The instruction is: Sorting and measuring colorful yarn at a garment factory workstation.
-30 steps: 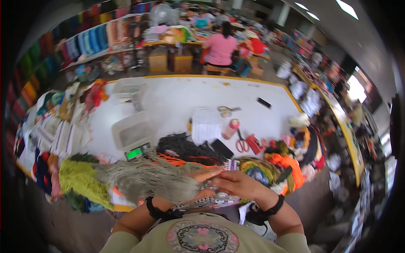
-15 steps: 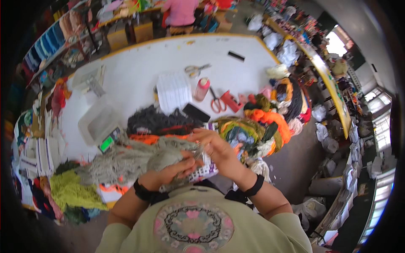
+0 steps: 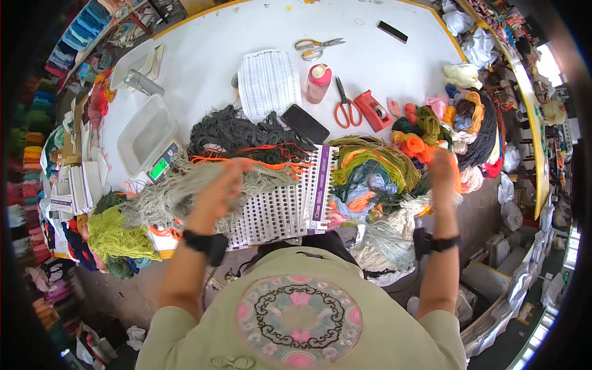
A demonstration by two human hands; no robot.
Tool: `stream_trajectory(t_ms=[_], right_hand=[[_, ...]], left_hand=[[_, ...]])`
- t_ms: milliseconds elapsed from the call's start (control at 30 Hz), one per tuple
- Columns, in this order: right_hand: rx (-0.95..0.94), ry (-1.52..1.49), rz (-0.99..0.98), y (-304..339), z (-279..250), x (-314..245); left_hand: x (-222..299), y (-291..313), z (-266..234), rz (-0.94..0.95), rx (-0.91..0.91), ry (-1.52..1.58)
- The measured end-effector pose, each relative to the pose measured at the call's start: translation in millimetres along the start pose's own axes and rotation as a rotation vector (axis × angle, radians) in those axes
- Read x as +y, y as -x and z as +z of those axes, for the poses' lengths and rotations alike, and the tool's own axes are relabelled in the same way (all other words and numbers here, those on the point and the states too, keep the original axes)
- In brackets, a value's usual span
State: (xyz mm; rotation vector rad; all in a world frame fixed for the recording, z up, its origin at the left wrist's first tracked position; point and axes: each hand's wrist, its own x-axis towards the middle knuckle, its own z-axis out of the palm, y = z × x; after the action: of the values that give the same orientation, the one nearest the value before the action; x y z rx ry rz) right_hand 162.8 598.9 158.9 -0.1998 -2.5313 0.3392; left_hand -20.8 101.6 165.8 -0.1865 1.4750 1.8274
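My left hand is over a long heap of grey yarn at the table's near edge. Its fingers are smeared by motion, and the yarn beside them is blurred too, so a grip cannot be made out. Far to the right, my right hand is raised beside the orange and multicoloured skeins. Blur hides its fingers as well. Between the hands lie white cards with rows of dark holes and a purple-edged strip. Behind the grey yarn is a dark grey yarn pile with orange strands.
Beyond the yarn lie a phone, a printed sheet, a pink bottle, red-handled scissors and a red tape dispenser. A plastic tub and a lit scale stand left. Lime-green yarn hangs over the near-left edge.
My hands were together in front of me, fingers working at the grey yarn. They have moved wide apart, the left one leftward and the right one far to the right.
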Motion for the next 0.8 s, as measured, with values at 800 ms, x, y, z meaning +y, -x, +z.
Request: stream_trajectory(t_ms=[800], right_hand=[[-1.230, -0.543, 0.003, -19, 207, -117]], left_hand=[[-133, -129, 100, -0.236, 0.107, -0.034]])
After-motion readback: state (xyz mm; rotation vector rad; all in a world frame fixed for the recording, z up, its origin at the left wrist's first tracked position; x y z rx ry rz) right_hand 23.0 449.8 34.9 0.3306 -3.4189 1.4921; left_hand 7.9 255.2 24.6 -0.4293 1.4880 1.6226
